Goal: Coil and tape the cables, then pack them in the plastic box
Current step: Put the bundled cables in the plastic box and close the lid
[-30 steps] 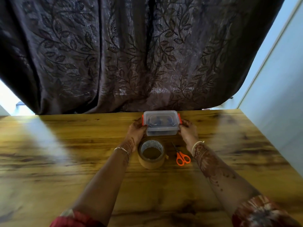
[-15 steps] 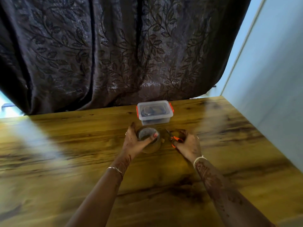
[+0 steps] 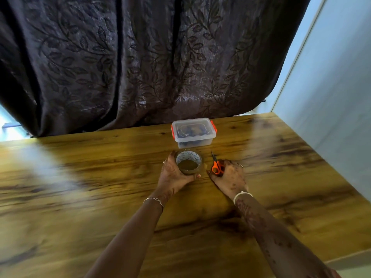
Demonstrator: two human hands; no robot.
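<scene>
At the far edge of the wooden table [image 3: 80, 177] the lidded plastic box [image 3: 193, 132] stands with dark shapes inside, probably the cables; it looks light, rigid and slick, best gripped by its two long sides. Nearer, the left hand [image 3: 174, 175] wraps the stiff tape roll [image 3: 188, 162], fingers curled round its rim, while the right hand [image 3: 230, 177] closes on the small orange scissors [image 3: 216, 165]

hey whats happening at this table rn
A person sits at a wooden table with both hands out. The left hand is wrapped around a roll of brown tape; the right hand has its grip on small orange-handled scissors lying on the wood. Behind them stands the plastic box, lid on and orange clips at its sides, with dark items inside that are too blurred to identify.
</scene>
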